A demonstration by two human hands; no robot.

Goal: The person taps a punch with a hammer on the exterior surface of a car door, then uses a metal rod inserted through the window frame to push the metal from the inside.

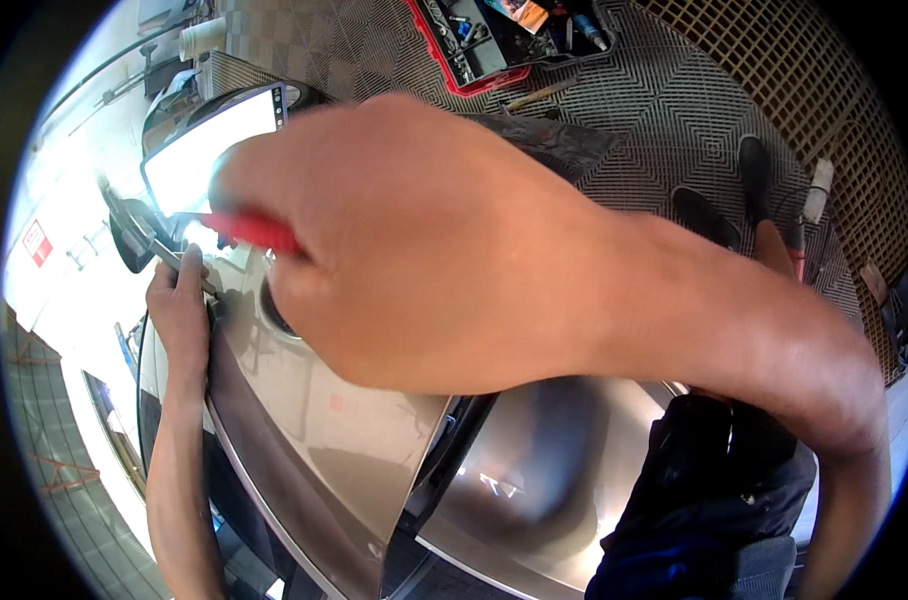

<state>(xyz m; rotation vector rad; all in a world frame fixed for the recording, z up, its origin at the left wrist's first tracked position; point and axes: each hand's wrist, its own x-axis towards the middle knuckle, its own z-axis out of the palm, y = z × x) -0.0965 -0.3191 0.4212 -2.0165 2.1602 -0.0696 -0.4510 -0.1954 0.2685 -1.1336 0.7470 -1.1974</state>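
Holding the left hand [181, 310] at the far left, beside the curved edge of the beige car body [354, 440], with fingers at a slim grey bar [167, 252]; cannot tell gripping from mere touching. Next rightward, seeing a lit white panel [219, 145] near the bodywork, apparently set up for use already. Then finding a red-handled tool [259, 230], clenched in the raised right hand [404, 230], with thin end pointing left; cannot tell touching from hovering at the tip. Looking underway rather than finished, judging by 2 hands engaged and nothing packed away. Cannot measure the share done or left, with fist and forearm covering much bodywork. Further right, noting an open, red-rimmed tool tray [489, 82] on the patterned floor [664, 110].
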